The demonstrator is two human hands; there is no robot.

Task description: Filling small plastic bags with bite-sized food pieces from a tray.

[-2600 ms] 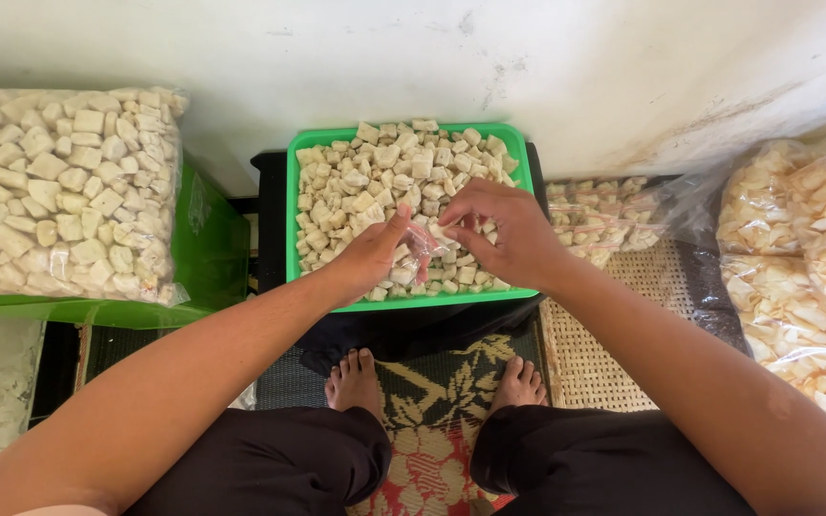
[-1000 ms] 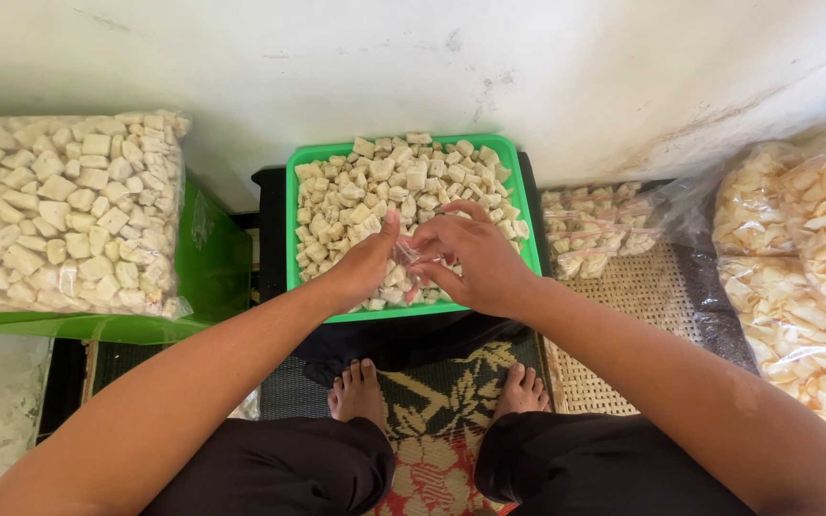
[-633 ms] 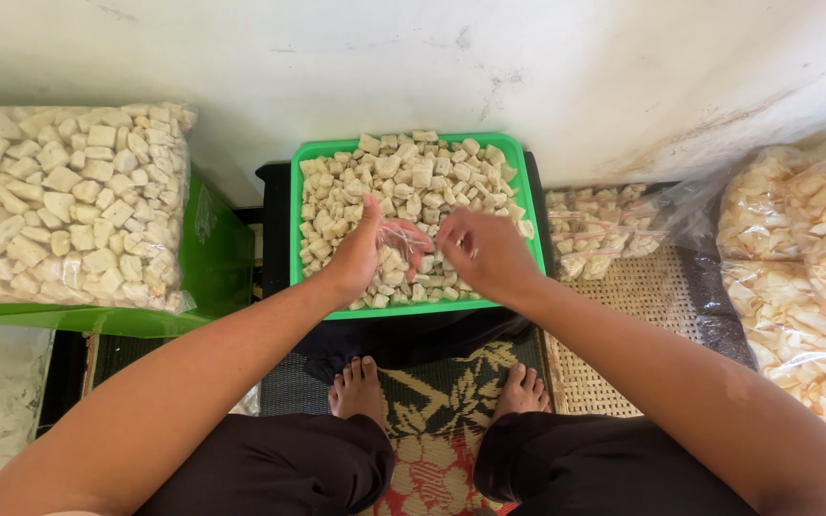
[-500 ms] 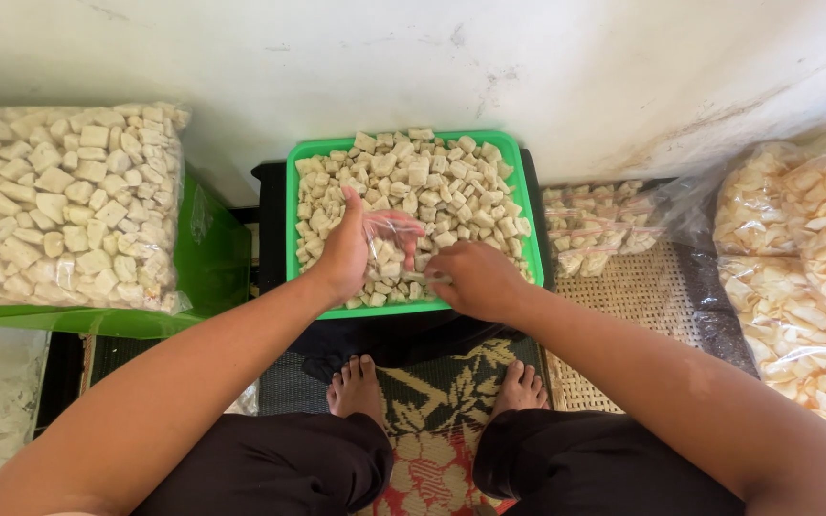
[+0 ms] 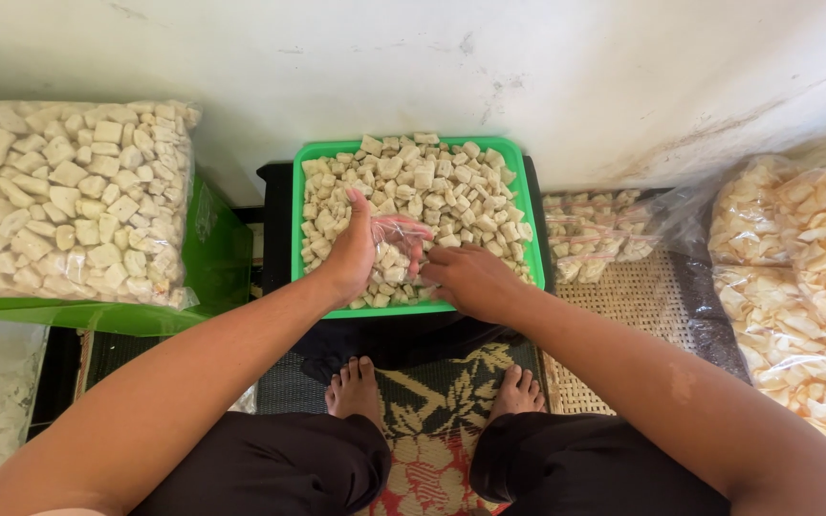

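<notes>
A green tray (image 5: 296, 229) heaped with pale cube-shaped crackers (image 5: 432, 186) sits on a dark stand by the wall. My left hand (image 5: 354, 256) holds a small clear plastic bag (image 5: 397, 239) open over the tray's near half. My right hand (image 5: 470, 278) rests on the crackers at the tray's near right, fingers curled among the pieces beside the bag's mouth. Whether it grips any pieces is hidden.
A large clear bag of the same cubes (image 5: 59, 196) lies on a green crate (image 5: 212, 258) at left. Small filled packets (image 5: 595, 234) lie right of the tray on a woven mat (image 5: 614, 315). Big bags of pale chips (image 5: 815, 277) fill the right side. My bare feet (image 5: 356, 382) are below.
Both hands first worked the bag together over the tray. My left hand then turned the bag's mouth up and open, and my right hand dropped to the crackers near the front edge.
</notes>
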